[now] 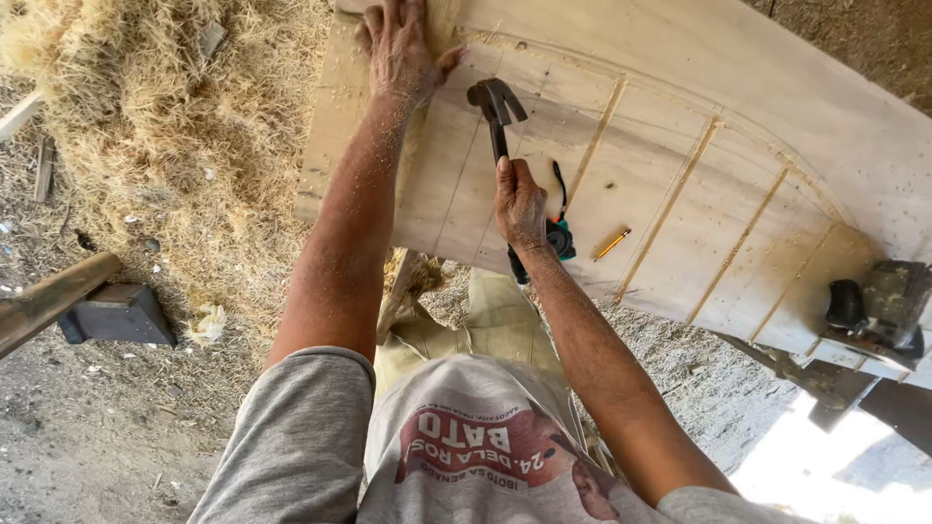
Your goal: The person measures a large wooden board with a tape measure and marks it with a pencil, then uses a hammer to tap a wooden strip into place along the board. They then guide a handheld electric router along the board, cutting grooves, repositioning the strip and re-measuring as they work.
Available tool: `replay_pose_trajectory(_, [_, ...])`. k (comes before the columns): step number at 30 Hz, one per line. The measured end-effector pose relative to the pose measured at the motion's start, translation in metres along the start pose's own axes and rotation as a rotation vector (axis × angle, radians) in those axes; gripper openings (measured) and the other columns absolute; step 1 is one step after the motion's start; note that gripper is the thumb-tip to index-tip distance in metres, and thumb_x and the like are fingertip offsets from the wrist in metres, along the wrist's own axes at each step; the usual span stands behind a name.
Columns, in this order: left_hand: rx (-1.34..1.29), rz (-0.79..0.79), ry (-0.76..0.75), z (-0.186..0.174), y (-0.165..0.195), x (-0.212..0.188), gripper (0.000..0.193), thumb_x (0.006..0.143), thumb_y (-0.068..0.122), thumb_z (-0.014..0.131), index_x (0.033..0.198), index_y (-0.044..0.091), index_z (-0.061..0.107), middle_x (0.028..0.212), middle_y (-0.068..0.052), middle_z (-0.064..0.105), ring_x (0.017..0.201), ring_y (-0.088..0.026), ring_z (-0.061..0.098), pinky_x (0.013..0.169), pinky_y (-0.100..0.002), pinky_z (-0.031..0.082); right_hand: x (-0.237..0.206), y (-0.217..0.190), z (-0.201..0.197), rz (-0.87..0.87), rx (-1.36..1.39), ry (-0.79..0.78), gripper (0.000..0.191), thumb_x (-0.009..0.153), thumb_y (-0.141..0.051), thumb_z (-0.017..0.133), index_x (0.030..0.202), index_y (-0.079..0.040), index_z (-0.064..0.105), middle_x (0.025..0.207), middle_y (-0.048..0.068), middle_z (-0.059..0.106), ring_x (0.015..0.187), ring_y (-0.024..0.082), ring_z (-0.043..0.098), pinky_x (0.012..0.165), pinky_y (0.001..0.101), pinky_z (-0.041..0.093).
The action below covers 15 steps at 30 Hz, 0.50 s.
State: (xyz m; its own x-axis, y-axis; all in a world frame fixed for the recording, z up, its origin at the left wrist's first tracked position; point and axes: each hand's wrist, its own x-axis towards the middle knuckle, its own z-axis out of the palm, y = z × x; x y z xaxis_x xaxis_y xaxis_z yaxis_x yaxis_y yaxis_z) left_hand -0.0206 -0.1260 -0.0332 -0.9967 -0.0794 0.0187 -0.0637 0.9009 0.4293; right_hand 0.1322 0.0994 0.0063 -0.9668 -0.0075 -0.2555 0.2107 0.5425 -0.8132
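Plywood panel (680, 126) already carries several glued strips, and I see my right hand (519, 206) clamped on the claw hammer (496, 112), left hand (400, 49) pressed flat, open, fastening unfinished.

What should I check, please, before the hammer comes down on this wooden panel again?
1. Grip on the hammer: the right hand is closed round its handle. Ok.
2. Panel held steady: the left hand lies flat on the wooden panel near its upper edge. Ok.
3. Left fingers clear of the hammer head: apart, but the thumb is close to it. Ok, narrowly.
4. Nail or target under the head: too small to see. Cannot tell.
5. Loose items in the swing area: a pencil lies on the panel beside the right hand. Not ok.
6. Power tool at the panel's far end: close to the edge. Cannot tell if secure.
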Motion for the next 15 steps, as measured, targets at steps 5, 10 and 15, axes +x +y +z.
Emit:
replay_pose_trajectory(5, [-0.144, -0.05, 0.001, 0.011, -0.006, 0.006, 0.104, 0.071, 0.045, 0.095, 0.155, 0.011, 0.042, 0.149, -0.012, 0.04, 0.132, -0.035, 0.037, 0.113, -0.056, 0.029, 0.024, 0.002, -0.002, 0.045, -0.062, -0.037, 0.04, 0.111, -0.043, 0.047, 0.095, -0.008, 0.057, 0.063, 0.005, 0.059, 0.054, 0.016, 0.06, 0.05, 0.0368, 0.046])
replay_pose_trajectory(10, [-0.439, -0.06, 0.062, 0.024, -0.014, 0.007, 0.1, 0.068, 0.031, 0.097, 0.154, 0.008, 0.05, 0.149, -0.011, 0.043, 0.138, -0.032, 0.044, 0.118, -0.045, 0.042, 0.04, 0.002, 0.004, 0.069, -0.075, -0.046, 0.039, 0.11, -0.043, 0.047, 0.096, -0.009, 0.06, 0.064, 0.005, 0.062, 0.056, 0.017, 0.065, 0.051, 0.0364, 0.049])
replay_pose_trajectory(15, [-0.459, -0.048, 0.053, 0.025, -0.017, 0.007, 0.095, 0.067, 0.03, 0.095, 0.149, 0.007, 0.053, 0.146, -0.01, 0.044, 0.138, -0.032, 0.042, 0.118, -0.045, 0.04, 0.045, 0.002, 0.011, 0.077, -0.072, -0.046, 0.041, 0.112, -0.043, 0.047, 0.096, -0.008, 0.059, 0.064, 0.006, 0.061, 0.056, 0.017, 0.064, 0.053, 0.0363, 0.049])
